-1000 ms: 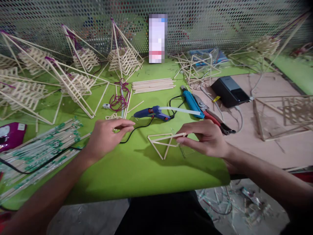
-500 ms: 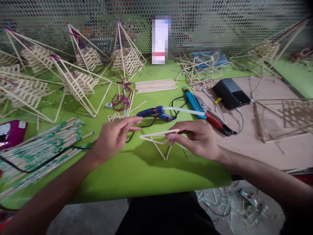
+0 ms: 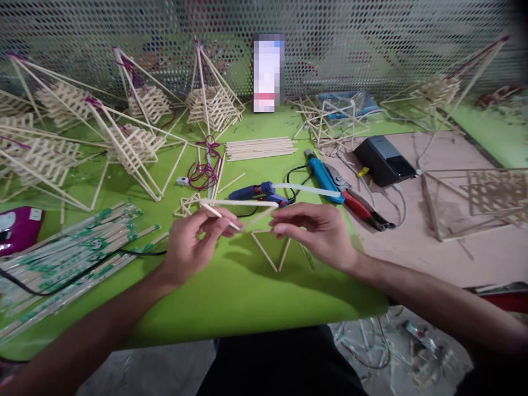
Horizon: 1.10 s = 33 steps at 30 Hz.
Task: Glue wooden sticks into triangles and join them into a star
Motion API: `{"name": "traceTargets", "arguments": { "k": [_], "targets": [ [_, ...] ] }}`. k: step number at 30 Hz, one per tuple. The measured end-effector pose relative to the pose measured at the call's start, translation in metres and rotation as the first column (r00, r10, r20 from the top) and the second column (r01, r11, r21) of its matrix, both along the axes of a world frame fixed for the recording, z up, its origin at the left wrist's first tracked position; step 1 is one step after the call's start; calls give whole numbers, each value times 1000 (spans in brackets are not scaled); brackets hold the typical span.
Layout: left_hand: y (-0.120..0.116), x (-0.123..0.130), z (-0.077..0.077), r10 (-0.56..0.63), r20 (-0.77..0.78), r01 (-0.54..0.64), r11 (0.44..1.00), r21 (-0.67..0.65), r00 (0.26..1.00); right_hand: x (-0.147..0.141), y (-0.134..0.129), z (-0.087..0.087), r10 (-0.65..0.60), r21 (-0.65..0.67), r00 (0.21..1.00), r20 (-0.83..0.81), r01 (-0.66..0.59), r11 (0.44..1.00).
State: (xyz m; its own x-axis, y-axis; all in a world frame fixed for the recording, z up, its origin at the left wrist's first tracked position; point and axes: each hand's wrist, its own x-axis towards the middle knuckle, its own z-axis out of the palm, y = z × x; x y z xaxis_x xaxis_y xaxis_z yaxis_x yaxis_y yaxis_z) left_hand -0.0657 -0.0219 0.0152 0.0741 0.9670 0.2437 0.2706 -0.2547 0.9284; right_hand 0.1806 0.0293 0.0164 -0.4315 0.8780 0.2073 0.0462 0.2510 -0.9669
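A small triangle of pale wooden sticks [image 3: 241,203] is raised above the green table. My left hand [image 3: 193,236] is closed on its left side, pinching one stick between thumb and fingers. My right hand [image 3: 317,231] hovers at the triangle's right corner, thumb and index slightly apart; contact with the stick cannot be made out. Below, a second stick triangle [image 3: 266,253] rests on the table, its far side partly behind my right fingers. A blue hot glue gun [image 3: 251,191] with a clear glue stick [image 3: 307,190] lies just beyond both hands.
Several stick pyramids [image 3: 134,146] with purple cord stand at the left and back. Bundled sticks [image 3: 262,147] lie behind the glue gun. Red-handled cutters [image 3: 363,209], a blue tool [image 3: 324,173] and a black box [image 3: 385,159] sit right. Wrapped sticks [image 3: 82,247] lie left.
The raised triangle has shifted left and turned, passing from my right hand's pinch to my left hand. My left fingers have closed on it; my right fingers have loosened.
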Motion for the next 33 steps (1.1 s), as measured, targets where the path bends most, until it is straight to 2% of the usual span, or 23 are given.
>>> {"name": "traceTargets", "arguments": {
  "k": [1,3,5,7,9,11,14,17,20,25,33],
  "targets": [
    [2,-3,2,23,4,-23,1000,13,1000,3,3,-3,-82,71,997,13,81,994],
    [7,-10,5,133,-1,-133,990,55,991,10,13,-9,-275,233,960,53,255,938],
    [12,-15,7,218,0,-217,974,63,976,13,27,-12,-386,296,918,92,345,891],
    [16,-18,7,249,-23,-247,966,72,968,12,41,-13,-370,378,902,224,269,886],
    [18,-19,5,247,-54,-241,966,94,968,6,54,-14,-238,453,901,363,53,890],
    [19,-19,3,239,-80,-230,967,110,968,-4,64,-17,-125,432,881,457,-97,897],
    [20,-19,0,236,-73,-227,967,120,969,-19,73,-22,-59,413,868,492,-174,894],
    [24,-20,-4,246,106,-256,963,90,963,-28,73,-25,-98,381,907,410,-73,922],
    [29,-21,-8,274,253,-297,953,59,928,-24,70,-22,-127,275,958,258,54,960],
    [32,-22,-14,291,285,-305,952,4,913,-3,66,-17,-167,193,977,134,139,971],
    [32,-7,-19,249,264,-232,968,-95,932,8,67,-28,-101,102,973,-209,125,987]
  ]
}}
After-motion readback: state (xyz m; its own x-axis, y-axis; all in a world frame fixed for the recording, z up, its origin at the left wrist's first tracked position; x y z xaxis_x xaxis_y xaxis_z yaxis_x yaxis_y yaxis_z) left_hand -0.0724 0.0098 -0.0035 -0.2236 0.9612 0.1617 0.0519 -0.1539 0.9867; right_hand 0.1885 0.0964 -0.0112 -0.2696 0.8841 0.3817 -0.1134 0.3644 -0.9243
